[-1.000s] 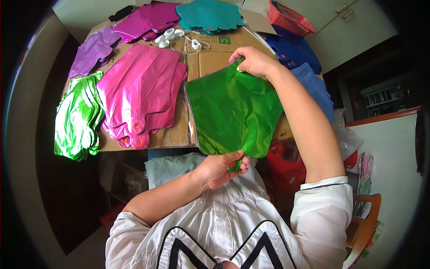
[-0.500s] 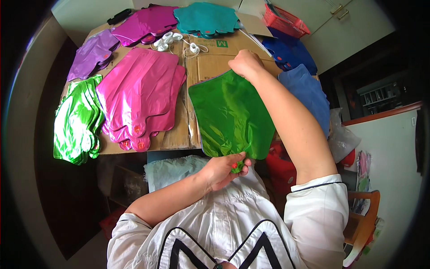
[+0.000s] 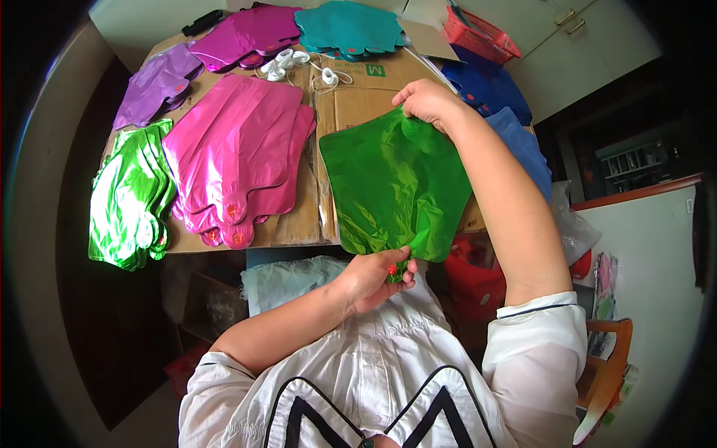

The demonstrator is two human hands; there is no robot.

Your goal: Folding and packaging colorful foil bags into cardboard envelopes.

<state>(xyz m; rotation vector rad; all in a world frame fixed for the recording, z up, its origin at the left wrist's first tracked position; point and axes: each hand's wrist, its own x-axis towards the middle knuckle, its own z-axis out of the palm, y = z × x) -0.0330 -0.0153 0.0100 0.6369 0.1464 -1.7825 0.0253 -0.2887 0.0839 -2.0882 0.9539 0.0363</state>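
Observation:
A flat green foil balloon (image 3: 392, 187) is stretched between my hands above the near edge of the cardboard-covered table (image 3: 351, 108). My left hand (image 3: 373, 276) pinches its narrow neck close to my chest. At the far end, my right hand (image 3: 426, 101) grips the balloon's top edge. The foil lies spread and wrinkled, partly hanging past the table edge.
Stacks of flat foil balloons cover the table: green (image 3: 131, 198) at left, pink (image 3: 239, 153) beside it, purple (image 3: 157, 86), magenta (image 3: 250, 33), teal (image 3: 347, 28) at the back, blue (image 3: 497, 104) at right. White ribbon spools (image 3: 287, 63) lie mid-table. A red basket (image 3: 478, 33) sits back right.
The green balloon has been pulled flatter and straighter, its top shifting left over the cardboard. My left hand has kept hold of the neck.

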